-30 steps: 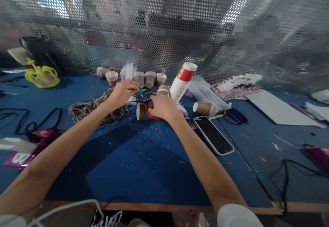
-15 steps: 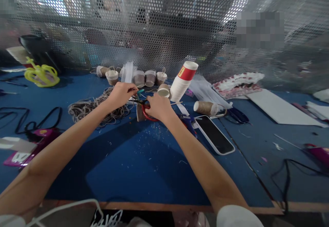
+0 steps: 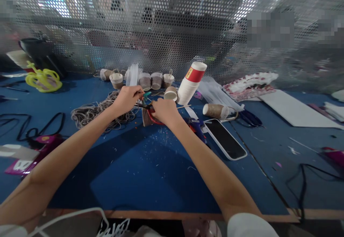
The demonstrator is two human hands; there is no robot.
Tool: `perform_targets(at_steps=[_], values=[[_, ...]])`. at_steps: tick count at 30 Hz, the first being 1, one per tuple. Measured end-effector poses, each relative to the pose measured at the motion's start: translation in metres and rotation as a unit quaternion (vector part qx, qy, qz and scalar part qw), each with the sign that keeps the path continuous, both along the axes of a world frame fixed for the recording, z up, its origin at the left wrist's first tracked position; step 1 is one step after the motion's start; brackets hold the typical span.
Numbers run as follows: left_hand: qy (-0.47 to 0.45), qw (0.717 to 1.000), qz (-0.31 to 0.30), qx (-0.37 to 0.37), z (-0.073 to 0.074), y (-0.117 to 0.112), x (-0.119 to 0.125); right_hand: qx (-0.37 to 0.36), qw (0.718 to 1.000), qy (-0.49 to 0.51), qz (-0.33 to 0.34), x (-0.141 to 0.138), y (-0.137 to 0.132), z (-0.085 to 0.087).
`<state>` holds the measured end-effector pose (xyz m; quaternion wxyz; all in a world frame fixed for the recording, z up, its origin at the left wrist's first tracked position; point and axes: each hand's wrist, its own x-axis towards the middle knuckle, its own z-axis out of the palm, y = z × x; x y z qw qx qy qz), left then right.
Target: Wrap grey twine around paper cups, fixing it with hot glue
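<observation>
My left hand (image 3: 129,99) is closed, its thumb and fingertips pinching a small teal piece (image 3: 146,95) whose kind I cannot make out. In my right hand (image 3: 167,111) is a pair of scissors with red handles (image 3: 155,119). Their dark blades (image 3: 145,106) point left, just below the teal piece and close to my left fingertips. Whether the blades touch it cannot be made out. Beneath the scissors stands a brown twine-wrapped cup (image 3: 146,118), partly hidden. A tangled heap of grey-brown cord (image 3: 92,115) lies under and beside my left wrist.
Several small wrapped cups (image 3: 145,81) line the back, near a leaning stack of paper cups (image 3: 188,86). Right of my right arm lie a phone (image 3: 225,139) and a twine-wrapped cup (image 3: 215,111). A purple tool (image 3: 48,142) and yellow crown-shaped piece (image 3: 43,79) are at left.
My right hand has shifted slightly up, and less of the red scissor handle shows below it. My left hand stays nearly in place with the teal piece.
</observation>
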<state>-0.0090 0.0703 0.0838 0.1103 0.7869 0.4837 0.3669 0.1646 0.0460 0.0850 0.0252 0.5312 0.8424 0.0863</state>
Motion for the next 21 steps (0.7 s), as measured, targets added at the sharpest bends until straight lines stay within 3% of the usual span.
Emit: perform_targets(at_steps=[5,9,11,13,15,16,18,21], values=[[-0.037,0.999,-0.001,-0.011,0.009,-0.001,-0.001,-0.002,1.000,0.005,-0.011,0.001,0.002,0.000],[-0.181,0.978,-0.006,-0.099,0.024,-0.001,-0.006,-0.001,0.999,0.019,-0.035,0.005,0.002,0.003],[-0.193,0.971,0.003,-0.141,0.035,-0.002,-0.015,-0.007,0.999,0.029,-0.045,0.006,0.003,0.005],[-0.108,0.978,0.008,-0.178,0.044,-0.002,-0.030,-0.017,0.998,0.042,-0.052,0.008,0.005,0.006],[0.123,0.974,0.064,-0.179,0.048,-0.001,-0.048,-0.028,0.996,0.056,-0.061,0.010,0.007,0.008],[0.256,0.949,0.105,-0.153,0.049,0.000,-0.056,-0.033,0.995,0.064,-0.066,0.012,0.008,0.008],[0.307,0.931,0.142,-0.138,0.048,0.003,-0.069,-0.046,0.993,0.079,-0.074,0.015,0.009,0.010],[0.340,0.920,0.109,-0.162,0.046,0.009,-0.073,-0.069,0.990,0.099,-0.073,0.020,0.011,0.014]])
